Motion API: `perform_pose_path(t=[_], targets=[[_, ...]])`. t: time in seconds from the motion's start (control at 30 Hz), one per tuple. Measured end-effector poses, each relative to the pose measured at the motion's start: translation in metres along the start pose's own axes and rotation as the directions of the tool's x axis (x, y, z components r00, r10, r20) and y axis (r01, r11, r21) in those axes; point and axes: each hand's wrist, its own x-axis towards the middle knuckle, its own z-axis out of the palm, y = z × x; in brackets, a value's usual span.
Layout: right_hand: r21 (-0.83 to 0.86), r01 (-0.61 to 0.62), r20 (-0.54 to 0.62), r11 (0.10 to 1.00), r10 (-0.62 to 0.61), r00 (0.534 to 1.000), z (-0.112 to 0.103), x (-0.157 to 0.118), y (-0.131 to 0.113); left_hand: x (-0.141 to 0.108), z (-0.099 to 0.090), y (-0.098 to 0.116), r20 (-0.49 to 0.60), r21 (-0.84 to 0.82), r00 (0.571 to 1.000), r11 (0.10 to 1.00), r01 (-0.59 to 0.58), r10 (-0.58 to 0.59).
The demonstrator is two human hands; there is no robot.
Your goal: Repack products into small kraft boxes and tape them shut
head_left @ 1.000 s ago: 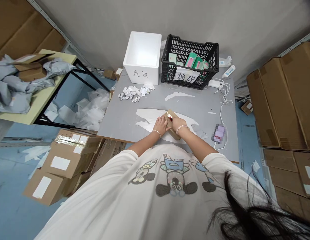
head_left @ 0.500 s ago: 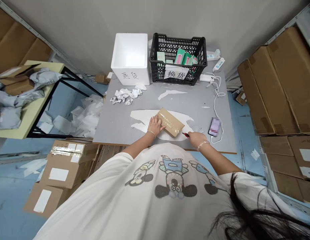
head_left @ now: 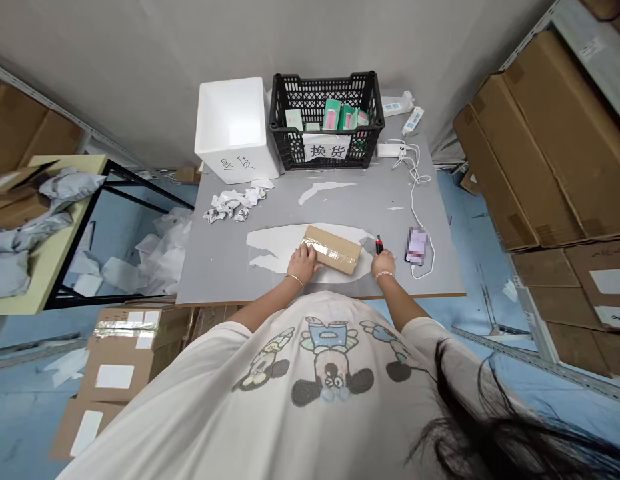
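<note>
The right hand (head_left: 384,263) is closed round a red-and-black cutter (head_left: 379,247), just beside the taped carton (head_left: 334,248) on the desk (head_left: 215,267) — a careless swing could nick the left hand (head_left: 303,265) clasping the carton's left end.

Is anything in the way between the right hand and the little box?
Nothing visible stands between the right hand and the box, just a gap of flat, patchy table. The cutter in that hand points away from the person, not across the gap. The left hand is at the box's other end.
</note>
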Motion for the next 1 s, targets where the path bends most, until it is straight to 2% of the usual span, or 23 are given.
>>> perform_pose_path(t=[0.17, 0.3, 0.37, 0.43, 0.47, 0.5, 0.53, 0.57, 0.63, 0.67, 0.7, 0.73, 0.87, 1.0], targets=[[0.000, -0.016, 0.051, 1.000, 0.016, 0.999, 0.022, 0.009, -0.009, 0.004, -0.005, 0.011, 0.029, 0.044, 0.999, 0.999, -0.033, 0.031], [0.035, -0.040, 0.070, 0.999, 0.038, 0.997, 0.026, 0.016, -0.001, 0.008, -0.008, 0.013, 0.033, 0.047, 0.999, 0.998, -0.033, 0.032], [0.085, -0.006, -0.009, 0.996, 0.007, 1.000, 0.018, 0.019, 0.001, 0.009, -0.008, 0.013, 0.034, 0.040, 0.999, 0.999, -0.031, 0.030], [0.159, 0.114, -0.181, 0.981, -0.085, 0.980, 0.006, 0.017, -0.001, 0.010, -0.007, 0.014, 0.032, 0.032, 0.999, 0.999, -0.029, 0.028], [0.182, 0.222, -0.276, 0.958, -0.167, 0.946, -0.001, 0.013, -0.004, 0.010, -0.007, 0.014, 0.029, 0.030, 0.999, 0.999, -0.028, 0.027], [0.181, 0.359, -0.351, 0.916, -0.281, 0.893, -0.007, 0.006, -0.009, 0.010, -0.007, 0.014, 0.024, 0.030, 0.999, 0.999, -0.027, 0.027], [0.155, 0.505, -0.395, 0.849, -0.415, 0.819, -0.012, -0.003, -0.015, 0.011, -0.006, 0.015, 0.019, 0.032, 0.999, 0.999, -0.027, 0.026], [0.111, 0.646, -0.391, 0.755, -0.564, 0.727, -0.014, -0.014, -0.021, 0.011, -0.007, 0.015, 0.014, 0.034, 1.000, 0.999, -0.027, 0.027], [0.021, 0.849, -0.268, 0.528, -0.815, 0.514, -0.012, -0.037, -0.033, 0.011, -0.008, 0.016, 0.003, 0.035, 1.000, 0.999, -0.030, 0.030], [-0.013, 0.893, -0.212, 0.451, -0.874, 0.438, -0.007, -0.047, -0.038, 0.011, -0.009, 0.016, -0.003, 0.034, 0.999, 0.999, -0.036, 0.036], [-0.039, 0.909, -0.178, 0.415, -0.898, 0.402, -0.002, -0.055, -0.042, 0.012, -0.010, 0.015, -0.010, 0.032, 0.999, 0.998, -0.046, 0.047], [-0.061, 0.910, -0.164, 0.409, -0.904, 0.395, 0.005, -0.060, -0.044, 0.012, -0.013, 0.013, -0.016, 0.030, 0.998, 0.998, -0.061, 0.061], [-0.105, 0.885, -0.182, 0.453, -0.884, 0.431, 0.024, -0.061, -0.043, 0.025, -0.025, 0.000, -0.046, 0.016, 0.985, 0.986, -0.166, 0.167], [-0.108, 0.881, -0.168, 0.461, -0.882, 0.441, 0.024, -0.053, -0.046, 0.056, -0.032, -0.015, -0.102, -0.029, 0.953, 0.957, -0.289, 0.285]])
